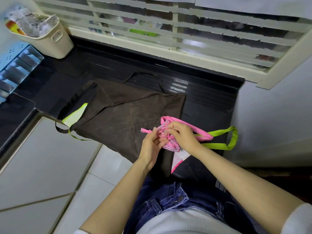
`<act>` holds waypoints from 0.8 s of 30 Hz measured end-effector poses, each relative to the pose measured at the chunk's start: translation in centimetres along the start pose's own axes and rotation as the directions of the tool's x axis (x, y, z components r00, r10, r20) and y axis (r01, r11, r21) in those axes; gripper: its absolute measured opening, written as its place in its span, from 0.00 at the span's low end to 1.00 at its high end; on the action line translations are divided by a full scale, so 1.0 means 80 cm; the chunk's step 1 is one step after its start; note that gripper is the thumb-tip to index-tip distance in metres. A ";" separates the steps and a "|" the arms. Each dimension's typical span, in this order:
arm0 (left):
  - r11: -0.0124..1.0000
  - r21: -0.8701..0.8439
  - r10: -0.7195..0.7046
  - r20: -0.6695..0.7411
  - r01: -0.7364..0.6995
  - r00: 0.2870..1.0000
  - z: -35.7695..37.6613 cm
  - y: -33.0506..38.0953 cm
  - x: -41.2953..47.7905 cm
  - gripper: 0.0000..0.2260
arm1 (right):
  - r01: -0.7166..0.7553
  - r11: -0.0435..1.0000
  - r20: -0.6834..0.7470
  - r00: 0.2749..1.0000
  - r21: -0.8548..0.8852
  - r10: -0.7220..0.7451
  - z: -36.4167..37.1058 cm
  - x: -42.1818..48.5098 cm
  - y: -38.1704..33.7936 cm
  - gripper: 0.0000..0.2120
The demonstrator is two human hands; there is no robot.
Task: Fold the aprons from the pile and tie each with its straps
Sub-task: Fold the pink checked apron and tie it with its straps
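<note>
head view: folded pink apron [171,144], judged soft and light, was held over the brown apron [121,114]. left hand [150,144] pinched its strap [145,131], right hand [181,134] pinched the knot [167,136]; limp straps were likely best gripped near the knot.

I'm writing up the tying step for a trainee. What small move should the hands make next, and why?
Probably pull the pink strap end taut with the left hand to cinch the knot: the pink apron is already a small bundle, the right hand pinches the strap over it, and that end sticks out loose.
</note>
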State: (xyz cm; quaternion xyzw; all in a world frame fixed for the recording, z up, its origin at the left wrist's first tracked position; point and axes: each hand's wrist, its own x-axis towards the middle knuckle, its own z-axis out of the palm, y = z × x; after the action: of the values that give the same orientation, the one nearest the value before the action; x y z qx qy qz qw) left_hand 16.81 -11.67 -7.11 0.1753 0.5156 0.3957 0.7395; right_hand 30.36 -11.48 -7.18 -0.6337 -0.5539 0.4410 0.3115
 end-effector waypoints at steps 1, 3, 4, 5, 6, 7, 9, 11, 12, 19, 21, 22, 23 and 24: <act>1.000 -0.021 -0.008 0.027 0.009 1.000 0.000 -0.002 -0.002 0.07 | -0.020 1.000 -0.011 1.000 -0.006 0.020 0.000 0.001 0.002 0.07; 1.000 -0.015 0.014 0.045 -0.013 0.999 0.000 -0.008 -0.005 0.03 | -0.061 0.998 -0.042 0.997 -0.029 0.060 0.001 0.002 0.008 0.05; 0.999 0.004 0.033 0.034 -0.033 0.999 0.000 -0.012 -0.006 0.05 | -0.073 0.996 -0.060 0.996 -0.052 0.070 0.002 0.002 0.009 0.05; 0.999 0.019 0.047 0.019 -0.047 0.999 0.000 -0.015 -0.006 0.06 | -0.081 0.994 -0.074 0.994 -0.079 0.075 0.003 0.002 0.011 0.04; 0.998 0.035 0.057 0.001 -0.057 0.998 0.001 -0.017 -0.006 0.05 | -0.085 0.991 -0.085 0.993 -0.103 0.076 0.004 0.002 0.011 0.04; 0.996 0.058 0.064 -0.022 -0.063 0.998 0.002 -0.019 -0.005 0.04 | -0.085 0.989 -0.091 0.993 -0.120 0.074 0.005 0.002 0.010 0.05; 0.984 0.160 0.099 -0.094 -0.084 0.991 0.002 -0.020 -0.003 0.05 | -0.072 0.987 -0.090 0.994 -0.145 0.059 0.006 0.002 0.006 0.06; 0.897 0.414 0.227 -0.125 -0.157 0.966 0.000 -0.019 -0.002 0.09 | -0.050 0.980 -0.088 0.996 -0.190 0.034 0.006 0.001 0.003 0.06; 0.806 0.555 0.309 -0.100 -0.205 0.946 0.000 -0.018 -0.004 0.09 | -0.042 0.975 -0.086 0.996 -0.217 0.023 0.006 0.000 0.001 0.07; 0.289 0.822 0.606 0.239 -0.490 0.758 0.006 -0.011 -0.021 0.05 | 0.031 0.931 0.006 1.000 -0.365 -0.031 -0.001 0.000 -0.014 0.10; 0.276 0.805 0.624 0.265 -0.525 0.735 0.004 -0.008 -0.020 0.06 | 0.037 0.928 0.042 0.999 -0.371 -0.024 -0.003 0.000 -0.014 0.10; 0.271 0.800 0.626 0.276 -0.535 0.730 0.003 -0.006 -0.018 0.06 | 0.032 0.935 0.064 0.998 -0.353 -0.010 -0.004 0.001 -0.012 0.10; 0.264 0.798 0.622 0.288 -0.542 0.728 0.002 -0.005 -0.015 0.06 | 0.026 0.946 0.090 0.996 -0.323 0.003 -0.005 0.001 -0.011 0.10; 0.264 0.798 0.613 0.296 -0.542 0.733 0.001 -0.004 -0.012 0.06 | 0.018 0.958 0.117 0.993 -0.286 0.016 -0.005 0.002 -0.010 0.10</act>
State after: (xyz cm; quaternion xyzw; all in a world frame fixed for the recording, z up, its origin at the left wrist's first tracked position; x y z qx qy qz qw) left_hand 16.91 -12.60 -6.70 0.6716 0.5646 0.3390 0.3396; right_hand 30.42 -11.16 -6.36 -0.6447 -0.6299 0.3926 0.1833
